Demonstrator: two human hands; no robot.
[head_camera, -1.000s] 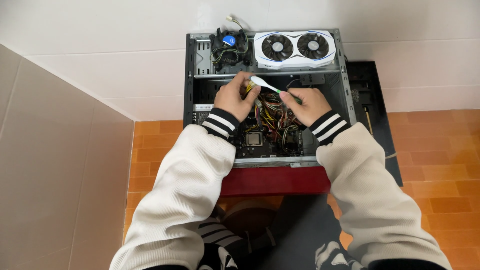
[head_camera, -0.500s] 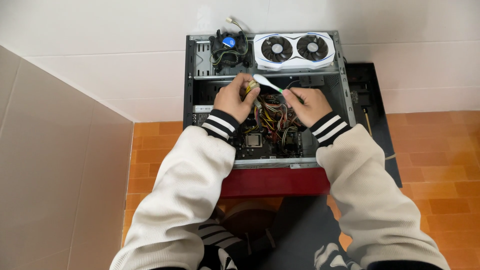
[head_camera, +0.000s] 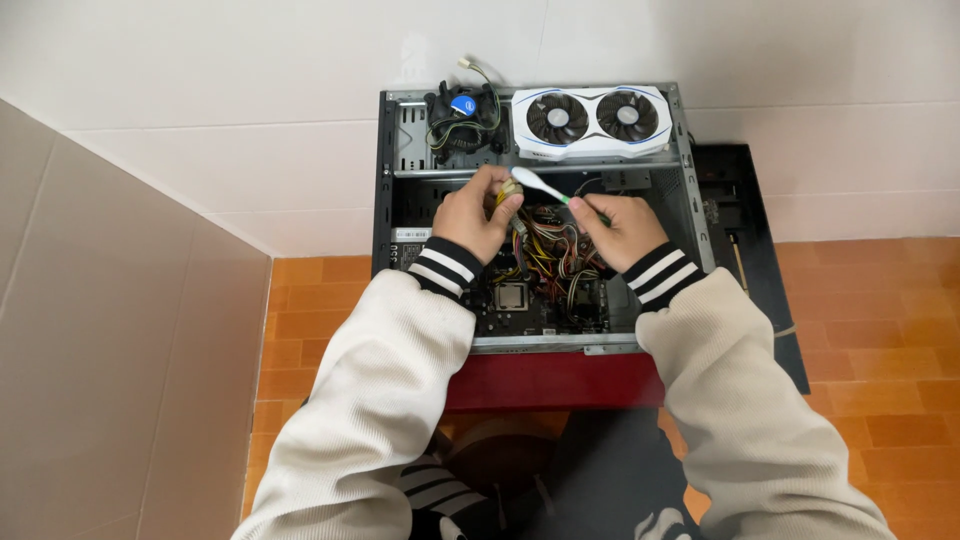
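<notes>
An open desktop computer case lies flat on a red stool in front of me. My left hand is closed around a small yellowish connector on a bundle of coloured cables inside the case. My right hand grips a toothbrush with a green handle and a white head. The brush head points left and touches the connector in my left hand. Below both hands sits the motherboard with a bare processor.
A white graphics card with two fans and a black cooler fan with a blue centre rest on the far edge of the case. A black side panel lies right of the case. White wall stands behind, orange tiles cover the floor.
The toothbrush head has shifted slightly against the connector. Both hands stay in nearly the same place.
</notes>
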